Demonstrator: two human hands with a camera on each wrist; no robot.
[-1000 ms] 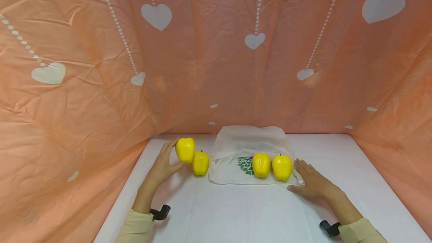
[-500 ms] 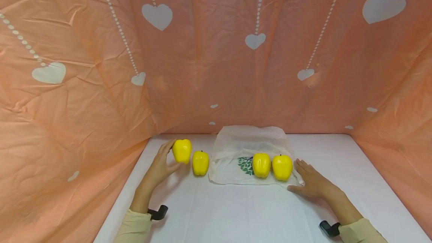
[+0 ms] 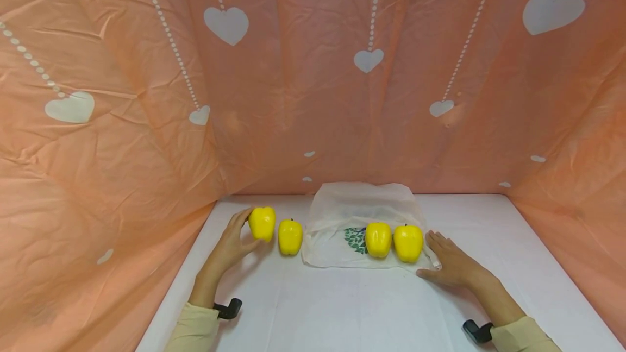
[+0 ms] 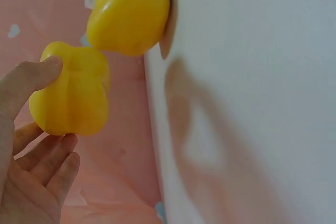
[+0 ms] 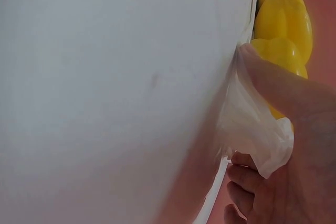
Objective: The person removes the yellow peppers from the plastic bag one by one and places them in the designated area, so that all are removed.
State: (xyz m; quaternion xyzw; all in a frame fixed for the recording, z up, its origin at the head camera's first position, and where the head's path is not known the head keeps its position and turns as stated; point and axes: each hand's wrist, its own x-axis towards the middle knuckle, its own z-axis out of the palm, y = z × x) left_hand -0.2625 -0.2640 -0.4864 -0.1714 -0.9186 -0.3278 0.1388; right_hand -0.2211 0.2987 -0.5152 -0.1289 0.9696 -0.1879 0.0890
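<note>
My left hand [image 3: 227,246] holds a yellow bell pepper [image 3: 262,224] between thumb and fingertips, at the left of the white table. In the left wrist view, the shadow of this hand and pepper [image 4: 73,95] falls on the table apart from them. Just right of it stands a second yellow pepper [image 3: 290,237]. A thin white bag [image 3: 325,246] with a green tree print lies flat in the middle, bearing two more peppers, one [image 3: 379,239] beside the other [image 3: 408,243]. My right hand [image 3: 455,265] rests with extended fingers at the bag's right edge, its thumb touching a loose fold [image 5: 247,121].
The white table [image 3: 342,308] ends at the back against an orange sheet [image 3: 313,124] with white hearts, which also hangs along both sides. A black mount sits on each wrist, one at the left [image 3: 227,308] and one at the right [image 3: 477,332].
My left hand has moved slightly left and down with its pepper, widening the gap to the pepper beside it. My right hand, the bag and the other peppers stay where they were.
</note>
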